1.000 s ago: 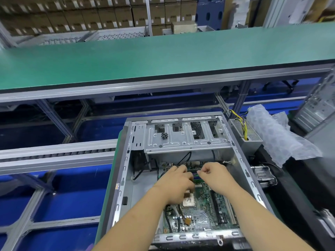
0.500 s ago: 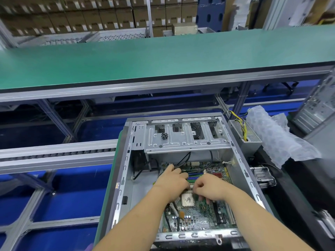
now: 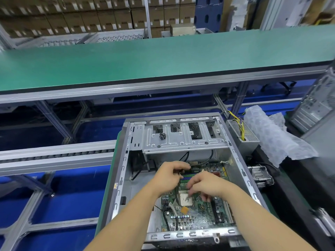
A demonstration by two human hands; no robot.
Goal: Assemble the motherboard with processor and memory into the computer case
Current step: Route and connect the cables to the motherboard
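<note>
Green matting covers the long surface (image 3: 163,57) stretching across the far side, its near edge trimmed in grey metal. Below it runs one roller conveyor rail (image 3: 56,156) on the left, over blue flooring. One open computer case (image 3: 119,178) lies on its side at centre, grey steel walls on the left and right, its drive cage (image 3: 183,140) bridging the far end. Open room sits along the left wall inside the case; the right wall runs close to the board. The motherboard (image 3: 195,214) lies flat inside, with one processor (image 3: 185,199) seated mid-board and the memory slots (image 3: 188,177) just beyond it.

Two hands work over the board. The left hand (image 3: 170,176) is curled, fingertips pinching near a black cable (image 3: 211,156); whether it truly holds it, I cannot tell. The right hand (image 3: 206,185) hovers above the processor, fingers loosely bent downward, holding nothing visible.

Right of the case: one power supply (image 3: 244,136) with yellow wires, one sheet of bubble wrap (image 3: 275,134), one heatsink (image 3: 260,175).
</note>
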